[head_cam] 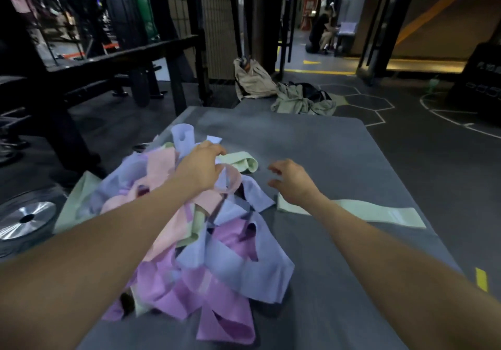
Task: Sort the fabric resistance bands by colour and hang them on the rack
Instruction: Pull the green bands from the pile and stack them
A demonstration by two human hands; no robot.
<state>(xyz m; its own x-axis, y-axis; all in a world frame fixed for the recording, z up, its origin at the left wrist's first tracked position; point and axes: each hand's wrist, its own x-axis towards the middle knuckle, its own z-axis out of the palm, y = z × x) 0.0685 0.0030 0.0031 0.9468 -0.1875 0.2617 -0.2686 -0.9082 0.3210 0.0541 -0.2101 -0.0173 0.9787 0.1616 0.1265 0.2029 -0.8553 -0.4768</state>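
Observation:
A tangled pile of fabric bands in purple, lilac-blue, pink and pale green lies on the left half of a grey mat. My left hand reaches over the top of the pile, fingers curled at a pale green band that lies at the pile's far edge; whether it grips the band is unclear. My right hand hovers over the mat with fingers spread, holding nothing. One pale green band lies flat by itself on the mat, under my right forearm.
A black metal rack frame stands at the back left. A weight plate lies on the floor to the left. Beige bags and clothes sit beyond the mat. A person crouches far back.

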